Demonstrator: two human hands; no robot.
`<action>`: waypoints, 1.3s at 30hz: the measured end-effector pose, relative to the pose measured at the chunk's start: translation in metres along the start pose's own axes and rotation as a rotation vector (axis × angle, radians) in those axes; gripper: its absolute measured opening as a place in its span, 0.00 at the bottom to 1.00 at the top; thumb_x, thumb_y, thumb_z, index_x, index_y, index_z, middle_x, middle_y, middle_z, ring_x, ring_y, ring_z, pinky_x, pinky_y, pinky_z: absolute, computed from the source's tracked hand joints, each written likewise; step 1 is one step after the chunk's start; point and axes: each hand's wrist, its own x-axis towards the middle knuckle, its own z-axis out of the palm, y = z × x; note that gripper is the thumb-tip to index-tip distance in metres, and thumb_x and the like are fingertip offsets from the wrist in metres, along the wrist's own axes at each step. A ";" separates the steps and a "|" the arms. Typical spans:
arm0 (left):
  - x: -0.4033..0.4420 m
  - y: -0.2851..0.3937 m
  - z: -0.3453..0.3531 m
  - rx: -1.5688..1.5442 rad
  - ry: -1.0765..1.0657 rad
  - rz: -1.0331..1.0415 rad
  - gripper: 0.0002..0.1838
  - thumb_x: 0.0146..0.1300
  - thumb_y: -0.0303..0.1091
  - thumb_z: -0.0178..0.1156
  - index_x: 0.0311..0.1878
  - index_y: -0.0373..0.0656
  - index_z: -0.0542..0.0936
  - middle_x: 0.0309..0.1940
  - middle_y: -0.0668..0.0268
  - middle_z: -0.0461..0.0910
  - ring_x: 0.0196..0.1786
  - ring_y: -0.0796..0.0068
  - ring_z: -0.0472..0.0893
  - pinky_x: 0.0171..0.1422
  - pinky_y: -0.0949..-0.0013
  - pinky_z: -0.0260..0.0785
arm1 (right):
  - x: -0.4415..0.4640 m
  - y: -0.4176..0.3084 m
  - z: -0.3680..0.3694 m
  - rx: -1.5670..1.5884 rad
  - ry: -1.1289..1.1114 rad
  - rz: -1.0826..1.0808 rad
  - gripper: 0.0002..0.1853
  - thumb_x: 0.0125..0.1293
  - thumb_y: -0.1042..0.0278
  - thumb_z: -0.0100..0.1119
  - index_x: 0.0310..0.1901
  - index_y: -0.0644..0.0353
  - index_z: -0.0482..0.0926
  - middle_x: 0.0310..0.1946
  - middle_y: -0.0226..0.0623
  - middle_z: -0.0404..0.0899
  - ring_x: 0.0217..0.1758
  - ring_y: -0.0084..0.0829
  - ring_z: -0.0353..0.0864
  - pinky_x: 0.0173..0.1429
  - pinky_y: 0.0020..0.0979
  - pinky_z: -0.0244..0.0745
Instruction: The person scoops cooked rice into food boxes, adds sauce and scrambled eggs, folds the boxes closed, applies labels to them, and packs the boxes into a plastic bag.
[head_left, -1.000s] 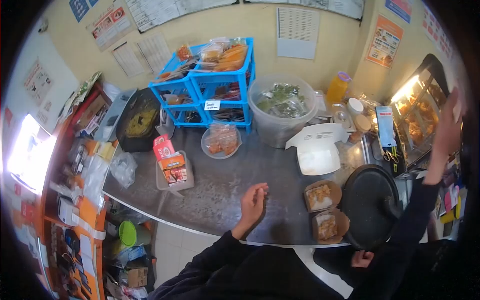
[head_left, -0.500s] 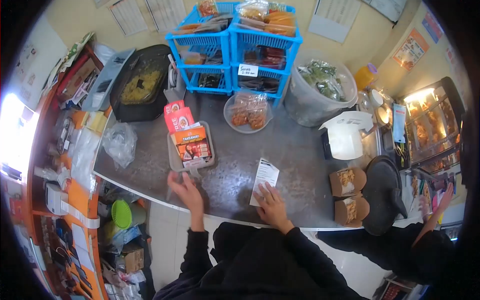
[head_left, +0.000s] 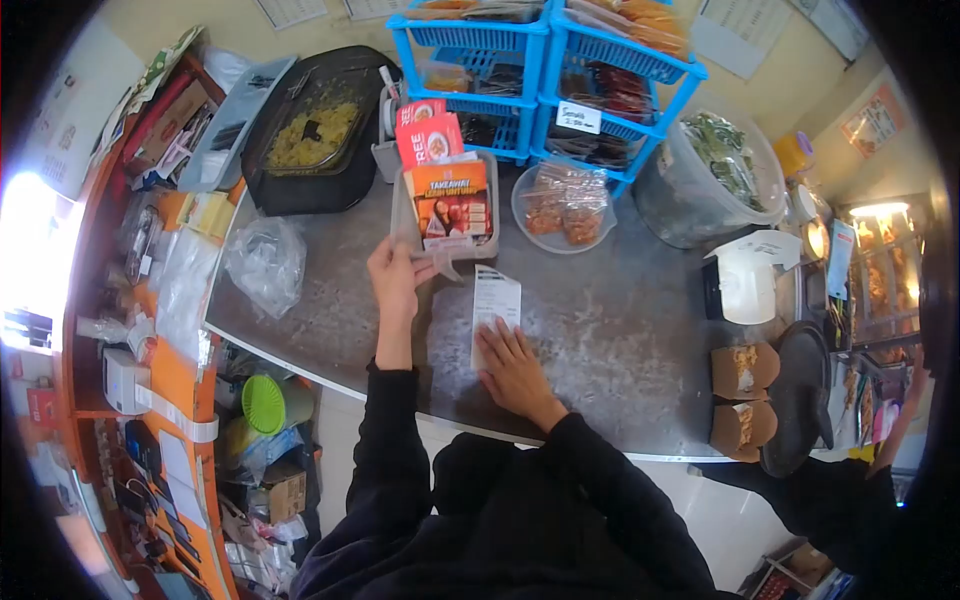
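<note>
Fingers of my left hand are closed at the near left corner of a plastic container, pinching what looks like a strip of clear tape there. Takeaway leaflets and pink-red cards fill that container. A printed receipt lies on the dark counter, its top edge just below the tape. My right hand rests flat over the receipt's lower half with fingers stretched out, pressing it to the counter.
Behind stand blue stacked baskets of packets, a bowl of wrapped food and a tub of greens. Left are a plastic bag and a black tray. At right, food boxes sit near a co-worker's arm.
My left hand has moved forward to the container's near corner and closed there. The receipt and my right hand lie closer to the container. The view has shifted, and the co-worker's arm has moved.
</note>
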 end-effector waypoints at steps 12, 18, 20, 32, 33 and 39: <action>0.027 -0.010 -0.020 0.102 -0.060 -0.062 0.15 0.69 0.27 0.45 0.54 0.30 0.73 0.40 0.52 0.81 0.34 0.60 0.86 0.37 0.63 0.84 | 0.074 -0.001 0.018 0.033 0.043 0.007 0.30 0.63 0.62 0.53 0.67 0.64 0.66 0.70 0.43 0.61 0.77 0.48 0.51 0.79 0.50 0.44; 0.033 -0.018 -0.017 0.067 -0.119 -0.041 0.15 0.71 0.30 0.48 0.55 0.32 0.74 0.45 0.56 0.80 0.35 0.65 0.86 0.39 0.66 0.83 | 0.072 -0.003 0.015 0.115 0.124 0.015 0.28 0.60 0.66 0.57 0.63 0.62 0.69 0.65 0.47 0.65 0.76 0.49 0.55 0.77 0.50 0.49; 0.030 -0.019 -0.019 0.053 -0.122 -0.034 0.16 0.72 0.33 0.50 0.57 0.33 0.73 0.47 0.58 0.80 0.37 0.65 0.86 0.40 0.66 0.83 | 0.067 -0.004 0.012 0.172 0.222 0.018 0.25 0.58 0.70 0.59 0.59 0.62 0.72 0.61 0.47 0.68 0.74 0.50 0.58 0.76 0.50 0.52; -0.103 -0.067 -0.090 0.289 0.049 0.265 0.14 0.77 0.37 0.46 0.51 0.37 0.77 0.39 0.63 0.81 0.30 0.83 0.77 0.31 0.77 0.70 | -0.053 -0.058 0.000 0.271 0.634 0.316 0.16 0.56 0.84 0.58 0.46 0.59 0.81 0.44 0.42 0.73 0.49 0.43 0.72 0.51 0.35 0.69; -0.126 -0.075 -0.094 0.308 0.002 0.263 0.14 0.77 0.37 0.47 0.48 0.38 0.78 0.37 0.64 0.81 0.30 0.84 0.77 0.30 0.77 0.69 | -0.069 -0.064 0.006 0.291 0.649 0.311 0.16 0.56 0.84 0.58 0.46 0.59 0.81 0.43 0.42 0.73 0.48 0.43 0.72 0.51 0.36 0.70; -0.266 -0.148 -0.150 0.727 -0.627 0.529 0.08 0.68 0.33 0.55 0.42 0.40 0.80 0.37 0.58 0.82 0.40 0.55 0.82 0.43 0.58 0.74 | -0.179 -0.114 0.052 0.145 0.702 0.310 0.19 0.55 0.87 0.53 0.46 0.59 0.81 0.40 0.44 0.73 0.47 0.44 0.74 0.50 0.40 0.72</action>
